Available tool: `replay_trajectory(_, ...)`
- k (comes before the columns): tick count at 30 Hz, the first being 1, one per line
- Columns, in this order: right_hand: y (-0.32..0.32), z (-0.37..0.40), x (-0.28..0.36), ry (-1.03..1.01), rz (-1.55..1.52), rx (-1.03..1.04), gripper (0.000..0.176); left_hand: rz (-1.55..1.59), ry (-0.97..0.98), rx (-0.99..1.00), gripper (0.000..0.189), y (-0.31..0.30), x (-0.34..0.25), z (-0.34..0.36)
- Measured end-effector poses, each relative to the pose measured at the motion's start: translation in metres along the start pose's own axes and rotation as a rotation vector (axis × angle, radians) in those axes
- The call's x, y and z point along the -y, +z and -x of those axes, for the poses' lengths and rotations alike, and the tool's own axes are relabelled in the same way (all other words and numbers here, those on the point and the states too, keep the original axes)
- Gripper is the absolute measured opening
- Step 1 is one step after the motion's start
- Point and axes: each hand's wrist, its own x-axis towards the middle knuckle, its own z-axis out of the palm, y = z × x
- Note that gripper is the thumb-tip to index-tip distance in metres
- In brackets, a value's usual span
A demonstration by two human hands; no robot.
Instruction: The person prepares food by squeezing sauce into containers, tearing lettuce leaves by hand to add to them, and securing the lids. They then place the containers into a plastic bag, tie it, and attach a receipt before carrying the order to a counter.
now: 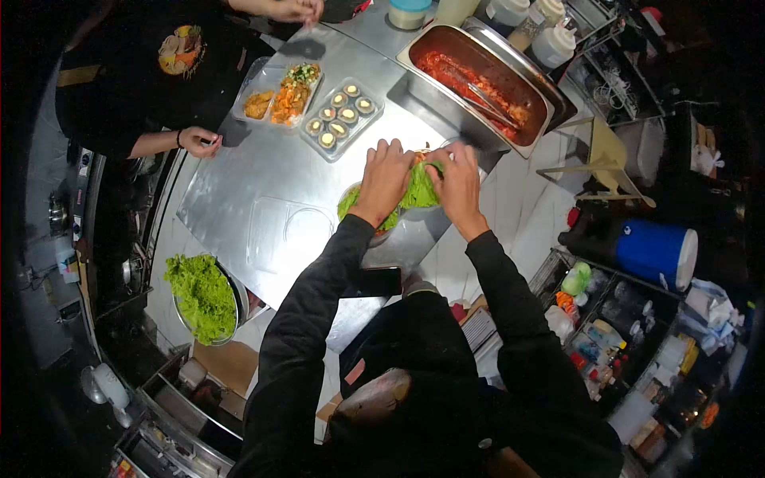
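Lettuce [418,191] is sitting in and over a round bowl [378,238], under your two hands, near the edge of the shiny table [215,187] that is closest to you. Your left hand [383,182] is bending over the leaves from one side. Its fingers are lying close together and curling down, but I cannot tell if the tips are pinching anything. Your right hand [460,185] is reaching in from the other side, and its thumb and fingers are pinching a leaf. Some red food is peeking out by the green.

For doing this part well, I think a soft touch is working best, since thin leaves are likely tearing when fingers are squeezing hard. Using both hands evenly is probably helping the leaves lie flat, and watching the rim is wise, because leaf ends may be poking over it.

Just beside your left arm, a clear lid [279,231] is lying on the table. Past your hands, a clear box of round rolls [341,117] is resting next to a food tray [279,95]. A deep pan [516,137] is holding red sauce and tongs [488,102]. Across the table, a co-worker's hand [199,142] is hanging near the edge. More leaves are filling a big basin [237,307] on your left.
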Motion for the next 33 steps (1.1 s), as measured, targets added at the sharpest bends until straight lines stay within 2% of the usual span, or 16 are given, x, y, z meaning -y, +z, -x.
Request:
replay_trajectory(3, -0.008, 0.007, 0.009, 0.008, -0.096, 0.257, 0.036, -0.037, -0.03, 0.067, 0.026, 0.004, -0.009, 0.005)
replay_trajectory(4, -0.013, 0.009, 0.019, -0.048, -0.104, 0.17, 0.029, -0.02, -0.033, 0.069, 0.028, 0.004, -0.012, 0.008)
replay_trajectory(10, 0.0, 0.019, 0.024, -0.121, -0.017, 0.164, 0.045, -0.056, -0.124, 0.25, 0.05, -0.022, -0.032, 0.008)
replay_trajectory(16, 0.009, 0.014, 0.018, -0.16, 0.085, 0.257, 0.042, -0.055, -0.045, 0.069, 0.055, -0.017, -0.033, 0.019)
replay_trajectory(19, 0.012, 0.01, 0.017, -0.182, 0.086, 0.267, 0.038, -0.042, -0.078, 0.079, 0.057, -0.019, -0.034, 0.019)
replay_trajectory(22, -0.003, 0.007, 0.024, -0.244, 0.104, 0.189, 0.038, -0.09, -0.101, 0.1, 0.058, -0.006, -0.027, 0.02)
replay_trajectory(25, -0.051, 0.006, 0.031, -0.097, -0.251, 0.243, 0.038, -0.062, -0.092, 0.03, 0.052, -0.002, -0.028, 0.025)
replay_trajectory(28, -0.06, 0.007, -0.005, 0.348, -0.419, 0.02, 0.022, -0.015, -0.098, 0.019, 0.043, -0.009, -0.034, 0.031)
replay_trajectory(30, -0.026, 0.019, -0.069, 0.533, -0.383, -0.001, 0.014, 0.015, -0.124, 0.009, 0.04, -0.01, -0.039, 0.037)
replay_trajectory(32, 0.018, 0.039, -0.127, 0.566, -0.179, -0.076, 0.014, 0.026, -0.146, -0.03, 0.038, -0.013, -0.045, 0.042)
replay_trajectory(33, 0.021, 0.037, -0.129, 0.582, -0.078, -0.109, 0.015, 0.021, -0.158, -0.062, 0.038, -0.017, -0.048, 0.043)
